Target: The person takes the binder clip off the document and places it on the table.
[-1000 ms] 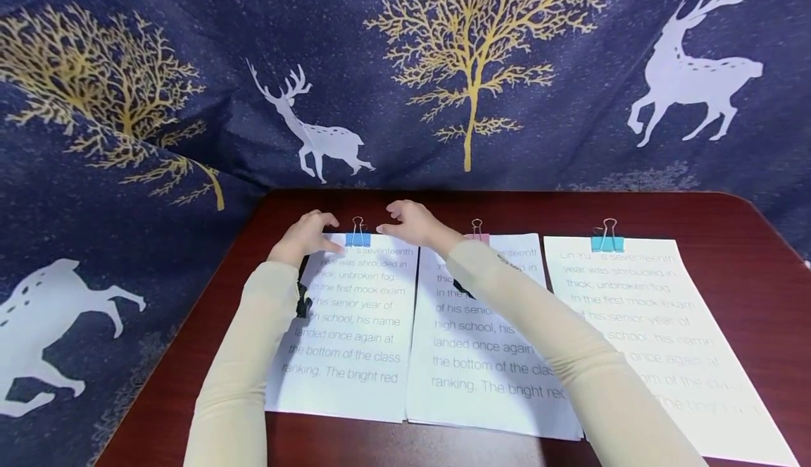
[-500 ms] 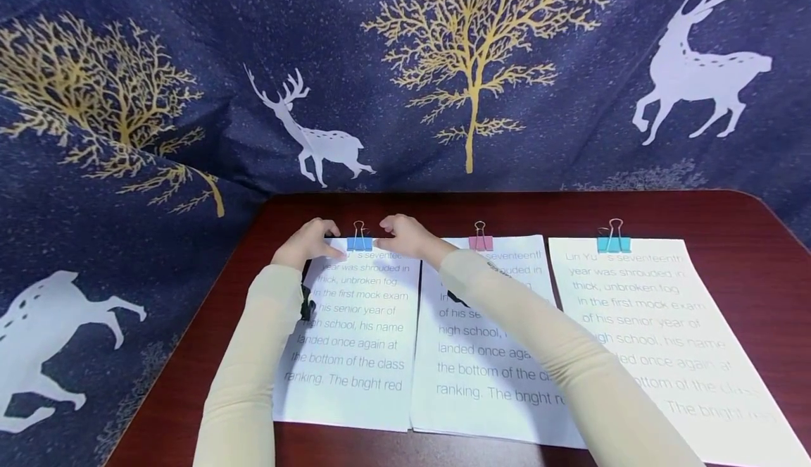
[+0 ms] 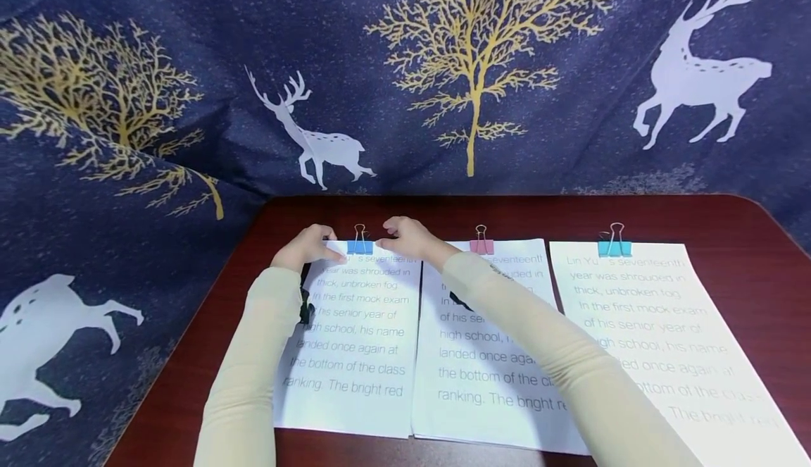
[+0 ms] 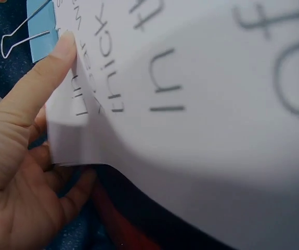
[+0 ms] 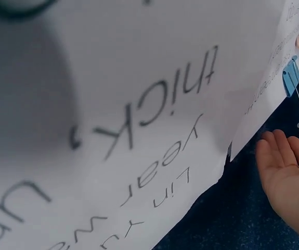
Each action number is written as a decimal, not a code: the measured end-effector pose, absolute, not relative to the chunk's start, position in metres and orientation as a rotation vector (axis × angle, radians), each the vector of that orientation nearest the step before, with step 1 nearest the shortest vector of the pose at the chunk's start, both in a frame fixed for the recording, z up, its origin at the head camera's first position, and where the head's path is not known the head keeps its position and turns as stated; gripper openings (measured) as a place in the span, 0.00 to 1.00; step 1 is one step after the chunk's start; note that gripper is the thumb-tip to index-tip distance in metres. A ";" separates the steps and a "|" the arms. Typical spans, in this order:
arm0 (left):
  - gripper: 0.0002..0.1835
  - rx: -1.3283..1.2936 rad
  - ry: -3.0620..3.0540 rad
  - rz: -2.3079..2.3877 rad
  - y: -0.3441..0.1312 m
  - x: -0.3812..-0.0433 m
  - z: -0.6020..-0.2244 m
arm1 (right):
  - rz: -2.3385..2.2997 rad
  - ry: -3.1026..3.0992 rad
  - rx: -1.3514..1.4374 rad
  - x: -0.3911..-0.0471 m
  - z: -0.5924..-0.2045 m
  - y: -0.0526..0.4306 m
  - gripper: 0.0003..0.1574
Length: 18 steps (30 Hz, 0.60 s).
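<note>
A blue binder clip (image 3: 360, 247) grips the top edge of the leftmost paper stack (image 3: 355, 354). My left hand (image 3: 307, 247) pinches that stack's top left corner. In the left wrist view, the thumb (image 4: 50, 67) lies on the printed page near the clip, and the other fingers are behind the sheets. Just right of the clip is my right hand (image 3: 412, 237), thumb toward it. The right wrist view shows this hand (image 5: 289, 182) with extended fingers holding nothing, apart from the blue clip (image 5: 291, 78).
A middle paper stack (image 3: 488, 411) bears a pink binder clip (image 3: 481, 246); my right forearm crosses above it. On the right, another stack (image 3: 621, 284) has a teal binder clip (image 3: 614, 248). All lie on a dark red table (image 3: 716, 220) before a blue patterned cloth (image 3: 405, 129).
My right hand has come down toward the right side of the blue clip, and the pink clip shows more fully. My left hand stays at the stack's corner.
</note>
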<state>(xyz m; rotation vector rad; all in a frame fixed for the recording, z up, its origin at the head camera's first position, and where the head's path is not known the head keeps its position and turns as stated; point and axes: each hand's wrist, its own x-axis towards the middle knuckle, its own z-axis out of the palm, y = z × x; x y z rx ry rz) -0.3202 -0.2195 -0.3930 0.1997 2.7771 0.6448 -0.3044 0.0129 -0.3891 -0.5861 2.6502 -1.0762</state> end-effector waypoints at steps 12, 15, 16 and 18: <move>0.17 0.279 2.758 0.879 -0.225 -0.316 -0.406 | -1.220 2.520 -0.499 -0.315 -0.391 -0.004 0.38; 0.17 0.275 2.755 0.890 -0.225 -0.315 -0.404 | -1.229 2.487 -0.474 -0.320 -0.391 -0.009 0.40; 0.17 0.273 2.755 0.891 -0.225 -0.315 -0.403 | -1.235 2.477 -0.463 -0.322 -0.392 -0.011 0.41; 0.17 0.265 2.748 0.883 -0.224 -0.316 -0.403 | -1.251 2.458 -0.443 -0.326 -0.393 -0.013 0.42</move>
